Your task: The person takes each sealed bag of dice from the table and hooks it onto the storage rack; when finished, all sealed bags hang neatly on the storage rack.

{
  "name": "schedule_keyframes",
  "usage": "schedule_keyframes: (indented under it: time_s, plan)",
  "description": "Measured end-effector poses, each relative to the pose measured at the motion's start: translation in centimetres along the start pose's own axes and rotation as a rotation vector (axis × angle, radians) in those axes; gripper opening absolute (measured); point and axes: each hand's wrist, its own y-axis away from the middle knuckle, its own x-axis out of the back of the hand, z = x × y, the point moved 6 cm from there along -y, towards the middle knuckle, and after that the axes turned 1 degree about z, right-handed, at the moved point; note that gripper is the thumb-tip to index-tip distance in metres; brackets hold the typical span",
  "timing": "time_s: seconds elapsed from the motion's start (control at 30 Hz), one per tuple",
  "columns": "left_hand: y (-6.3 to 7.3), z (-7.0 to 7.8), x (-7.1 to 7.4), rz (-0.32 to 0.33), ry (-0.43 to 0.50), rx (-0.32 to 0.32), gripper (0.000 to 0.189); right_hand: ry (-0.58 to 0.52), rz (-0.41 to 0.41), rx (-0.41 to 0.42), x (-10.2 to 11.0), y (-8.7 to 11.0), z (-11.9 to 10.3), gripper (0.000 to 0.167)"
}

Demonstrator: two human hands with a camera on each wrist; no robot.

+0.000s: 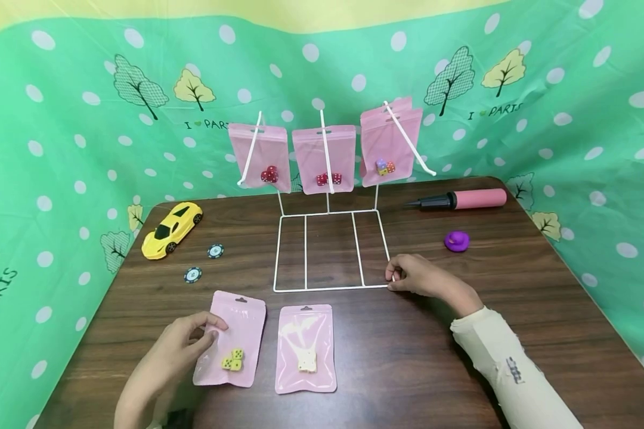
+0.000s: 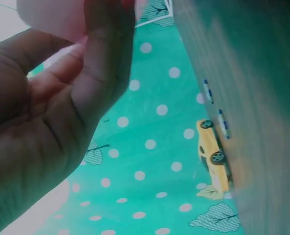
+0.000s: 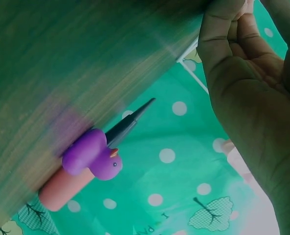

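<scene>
At the front left, my left hand point(image 1: 179, 345) pinches the left edge of a pink zip pouch point(image 1: 244, 328) with yellow dice point(image 1: 233, 360) in it. A second pink pouch point(image 1: 306, 325), holding white dice point(image 1: 307, 360), lies flat beside it. My right hand point(image 1: 421, 275) grips the front right corner of the white wire display rack point(image 1: 333, 289) between thumb and fingers. From the rack's prongs hang a left pouch point(image 1: 252, 149) and a middle pouch point(image 1: 308, 155) with red dice, and at right pouches point(image 1: 375, 140) with mixed-colour dice in front. In the left wrist view the held pouch point(image 2: 52, 17) is partly cut off.
A yellow toy car point(image 1: 173, 229) and two poker chips point(image 1: 215, 251) lie on the left of the wooden table point(image 1: 408, 369). To the right are a purple rubber duck point(image 1: 456, 241) and a pink hand pump point(image 1: 480, 199). A green dotted cloth point(image 1: 322, 71) surrounds the table.
</scene>
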Motion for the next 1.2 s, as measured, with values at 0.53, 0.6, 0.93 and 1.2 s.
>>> schedule_keyframes:
  time_s: [0.53, 0.6, 0.93, 1.2]
  plan:
    - [-2.3, 6.4, 3.7, 0.223, 0.048, -0.375, 0.037, -0.004, 0.003, -0.001, 0.0, 0.0, 0.2, 0.016]
    - [-2.6, 7.3, 4.0, 0.238, 0.05, -0.414, 0.039, -0.004, 0.002, 0.001, 0.0, 0.1, 0.2, 0.016]
    - [-3.8, 10.4, 5.5, 0.318, 0.067, -0.474, 0.037, 0.006, 0.012, 0.004, 0.2, 0.1, 0.2, 0.016]
    - [-4.6, 11.0, 6.9, 0.377, 0.103, -0.486, 0.036, 0.017, 0.003, 0.012, 0.1, 0.0, 0.1, 0.016]
